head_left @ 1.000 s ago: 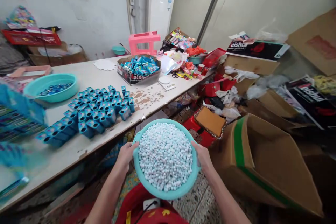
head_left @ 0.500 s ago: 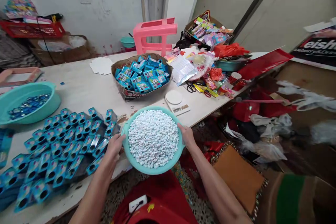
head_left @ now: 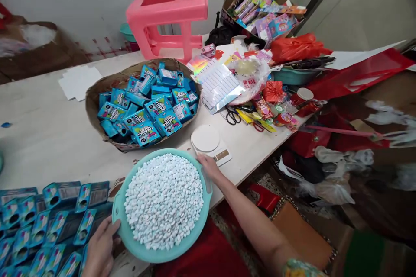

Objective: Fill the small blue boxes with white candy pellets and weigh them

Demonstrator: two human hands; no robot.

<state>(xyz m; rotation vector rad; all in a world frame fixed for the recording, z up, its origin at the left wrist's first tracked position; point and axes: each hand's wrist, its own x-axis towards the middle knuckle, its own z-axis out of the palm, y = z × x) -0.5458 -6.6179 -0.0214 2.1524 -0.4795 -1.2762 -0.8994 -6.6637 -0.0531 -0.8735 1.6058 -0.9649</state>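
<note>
A round turquoise plastic basin [head_left: 162, 257] is heaped with small pale white-blue candies [head_left: 164, 201]. On its left side my left hand [head_left: 102, 244] is closed around the rim, thumb on top. My right hand [head_left: 209, 167] grips the far right of the rim, just in front of a white kitchen scale [head_left: 206, 138]. The basin overlaps the table's front edge, and whether it rests on the table I cannot tell. Left of it stand rows of small blue candy boxes [head_left: 56, 194] with round holes in their ends.
Behind the basin sits a cut-down carton [head_left: 113, 145] full of blue candy boxes. A pink plastic stool [head_left: 165, 13] lies on the table [head_left: 42, 117]. Scissors [head_left: 233, 115], silver sheets [head_left: 219, 86] and a box of colourful packets [head_left: 260, 17] crowd the right. A red seat [head_left: 208, 255] is below.
My view has moved closer to the table and turned right. The basin has come farther over the table, beside the scale, with both hands still on its rim.
</note>
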